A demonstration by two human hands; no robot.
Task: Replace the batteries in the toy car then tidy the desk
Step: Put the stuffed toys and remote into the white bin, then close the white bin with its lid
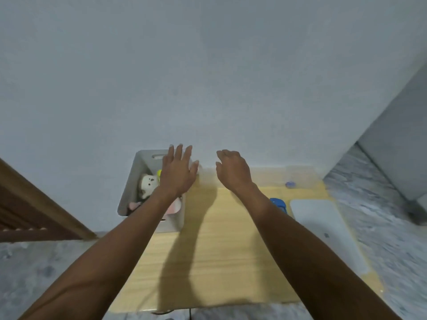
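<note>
At the left of the centre a grey storage box [129, 192] stands on the wooden desk [219, 250], against the wall. Inside it lie a white plush toy [147, 183] and some pink things. The left hand [178, 174] hangs over the box with fingers straight and spread, holding nothing. To its right, the right hand [233, 172] is raised above the far edge of the desk, fingers loosely bent, also empty. Further right, a blue toy car [278, 203] sits on the desk, partly hidden behind the right forearm, just beside a pale grey tray [323, 227]. A small bluish piece [290, 184] lies near the wall. I cannot see any batteries or tool, so I judge that the battery work is either not begun or already finished; the car itself is not yet put away.
</note>
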